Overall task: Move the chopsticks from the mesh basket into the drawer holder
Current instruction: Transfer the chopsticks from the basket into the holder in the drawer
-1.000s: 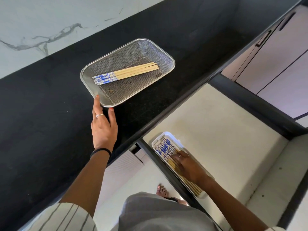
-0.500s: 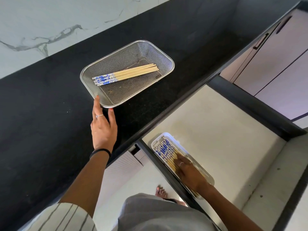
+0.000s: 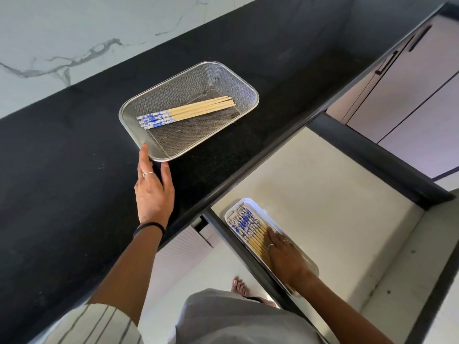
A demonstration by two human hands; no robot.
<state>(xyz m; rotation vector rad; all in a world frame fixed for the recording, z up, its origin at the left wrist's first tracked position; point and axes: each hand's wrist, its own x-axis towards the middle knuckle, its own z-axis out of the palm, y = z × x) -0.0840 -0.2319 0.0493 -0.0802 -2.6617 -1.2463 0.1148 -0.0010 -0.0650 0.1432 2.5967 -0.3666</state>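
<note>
Your left hand [image 3: 154,192] lies flat on the black worktop [image 3: 62,157], fingers spread, gripping nothing, fingertips touching the basket [image 3: 250,95] rim at its 7 o'clock corner. A few chopsticks [image 3: 188,111] lie in the basket, blue ends toward 8 o'clock. Your right hand [image 3: 285,258] rests palm-down, fingers extended, on the chopsticks in the holder [image 3: 248,203], not clamped on any. The holder sits at the drawer's [image 3: 335,207] 8 o'clock edge.
</note>
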